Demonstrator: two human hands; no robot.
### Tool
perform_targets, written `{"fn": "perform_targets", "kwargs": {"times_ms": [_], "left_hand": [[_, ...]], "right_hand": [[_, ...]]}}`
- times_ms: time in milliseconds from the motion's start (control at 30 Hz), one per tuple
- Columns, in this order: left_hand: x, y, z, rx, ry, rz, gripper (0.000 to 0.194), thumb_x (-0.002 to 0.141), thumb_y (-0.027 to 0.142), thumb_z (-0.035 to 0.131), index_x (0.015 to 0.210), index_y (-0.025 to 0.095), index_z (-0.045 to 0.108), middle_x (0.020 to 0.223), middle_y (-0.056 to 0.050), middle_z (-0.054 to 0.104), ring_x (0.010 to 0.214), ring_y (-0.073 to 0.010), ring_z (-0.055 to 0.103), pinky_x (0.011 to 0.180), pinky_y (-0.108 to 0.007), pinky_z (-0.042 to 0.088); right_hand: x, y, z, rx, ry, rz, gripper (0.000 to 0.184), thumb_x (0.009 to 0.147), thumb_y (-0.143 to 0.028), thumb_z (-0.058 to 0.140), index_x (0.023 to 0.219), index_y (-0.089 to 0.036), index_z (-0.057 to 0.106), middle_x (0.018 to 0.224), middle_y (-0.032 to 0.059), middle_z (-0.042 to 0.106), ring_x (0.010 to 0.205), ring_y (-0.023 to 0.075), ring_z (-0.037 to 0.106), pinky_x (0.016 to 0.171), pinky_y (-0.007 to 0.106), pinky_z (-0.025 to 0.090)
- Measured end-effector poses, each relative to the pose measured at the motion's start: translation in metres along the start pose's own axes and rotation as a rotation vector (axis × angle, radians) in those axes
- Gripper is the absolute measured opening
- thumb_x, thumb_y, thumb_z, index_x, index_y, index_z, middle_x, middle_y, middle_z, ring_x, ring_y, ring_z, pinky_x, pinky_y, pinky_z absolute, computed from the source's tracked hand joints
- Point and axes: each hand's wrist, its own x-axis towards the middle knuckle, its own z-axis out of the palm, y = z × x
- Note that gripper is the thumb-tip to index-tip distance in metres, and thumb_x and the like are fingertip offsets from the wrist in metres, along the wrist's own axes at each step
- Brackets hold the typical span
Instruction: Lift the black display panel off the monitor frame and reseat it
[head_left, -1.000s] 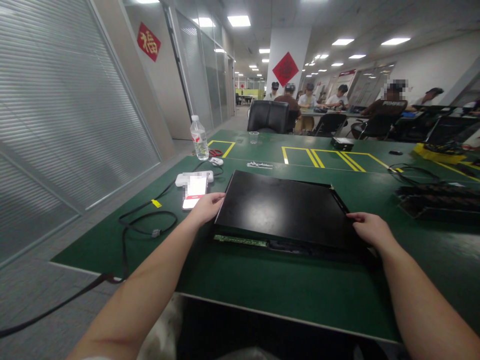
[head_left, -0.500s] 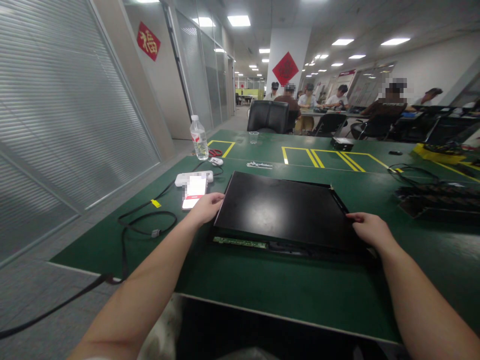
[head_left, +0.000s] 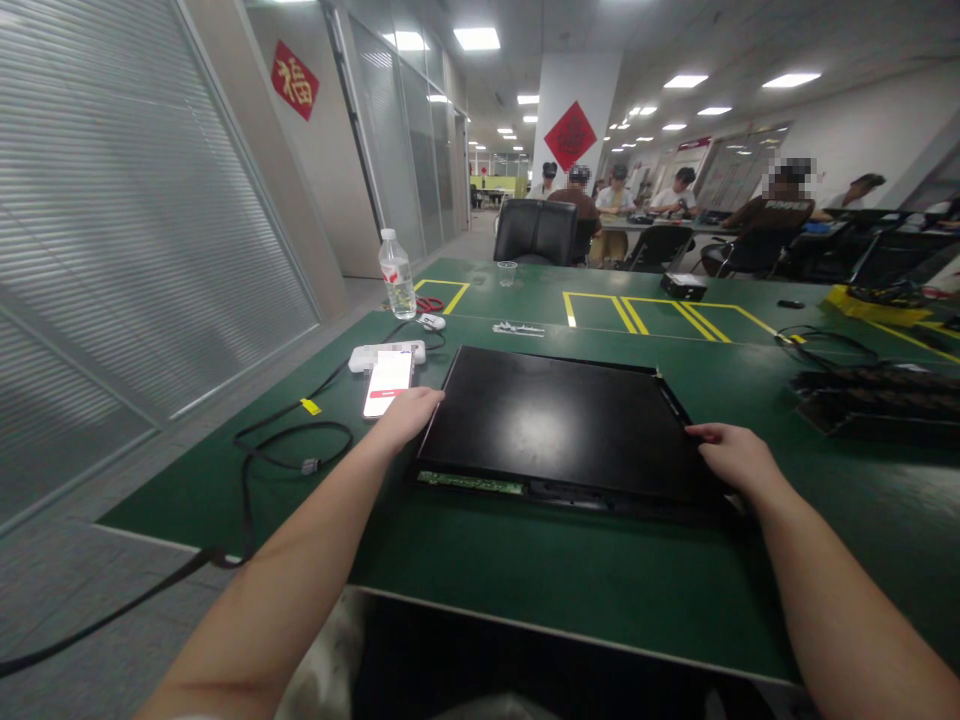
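A black LCD panel (head_left: 544, 420) with a glossy reflection lies on the green table in front of me. Along its near edge show a green circuit board strip (head_left: 470, 484) and part of a black frame (head_left: 600, 498). My left hand (head_left: 411, 412) is closed on the panel's left edge, thumb and fingers pinching it. At the opposite side, my right hand (head_left: 733, 458) grips the right edge, its fingers partly hidden beneath. A lit phone (head_left: 388, 383) rests just beyond my left hand.
Behind the phone are a white power strip (head_left: 367, 356), a water bottle (head_left: 397, 275) and red scissors (head_left: 430, 304). A black cable (head_left: 300, 445) winds over the left side. Calipers (head_left: 517, 328) lie past the panel; dark parts (head_left: 870, 400) sit right. Several people work farther back.
The LCD panel has shifted slightly left and toward me, and sits a little lower over the frame. Both hands moved slightly left with it, keeping their hold.
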Motion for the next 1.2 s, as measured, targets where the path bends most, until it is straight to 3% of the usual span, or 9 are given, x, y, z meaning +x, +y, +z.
{"fn": "perform_targets", "kwargs": {"times_ms": [67,200,433,967,1200], "left_hand": [[-0.004,0.004,-0.002,0.121,-0.030,-0.018,0.033,0.080,0.055,0.076,0.067,0.025,0.073,0.075,-0.010,0.077,0.085,-0.0358,0.075,0.074,-0.039,0.053],[-0.009,0.007,-0.003,0.212,-0.035,0.002,0.033,0.074,0.055,0.084,0.066,0.028,0.066,0.070,-0.006,0.072,0.082,-0.0341,0.073,0.069,-0.036,0.049],[-0.006,0.007,-0.003,0.252,-0.028,-0.033,0.030,0.077,0.052,0.081,0.070,0.028,0.063,0.077,-0.008,0.074,0.084,-0.0336,0.072,0.072,-0.036,0.048],[-0.006,0.007,0.000,0.142,-0.029,0.018,0.027,0.079,0.048,0.080,0.069,0.027,0.066,0.070,-0.006,0.072,0.082,-0.0334,0.072,0.070,-0.037,0.050],[-0.014,0.020,-0.002,0.053,0.021,0.017,0.022,0.083,0.044,0.081,0.078,0.026,0.070,0.087,-0.007,0.080,0.093,-0.0332,0.075,0.081,-0.038,0.054]], "right_hand": [[0.001,0.001,0.002,0.016,0.010,-0.009,0.046,0.070,-0.011,0.066,0.106,-0.024,0.092,0.105,0.0117,0.086,0.100,0.0319,0.081,0.085,0.039,0.062],[0.003,0.002,0.006,0.034,0.039,-0.035,0.043,0.067,-0.012,0.069,0.100,-0.027,0.091,0.098,0.0095,0.086,0.097,0.0324,0.081,0.081,0.039,0.062],[0.004,0.000,0.005,0.044,-0.009,-0.038,0.046,0.067,-0.014,0.068,0.104,-0.026,0.091,0.101,0.0108,0.087,0.096,0.0316,0.081,0.082,0.039,0.063],[0.004,0.001,0.009,0.060,0.019,-0.051,0.045,0.067,-0.013,0.067,0.103,-0.026,0.091,0.098,0.0095,0.086,0.094,0.0310,0.081,0.078,0.037,0.061],[0.002,-0.001,0.008,0.060,0.015,-0.048,0.042,0.068,-0.015,0.068,0.103,-0.026,0.089,0.098,0.0086,0.085,0.093,0.0294,0.079,0.079,0.036,0.059]]}}
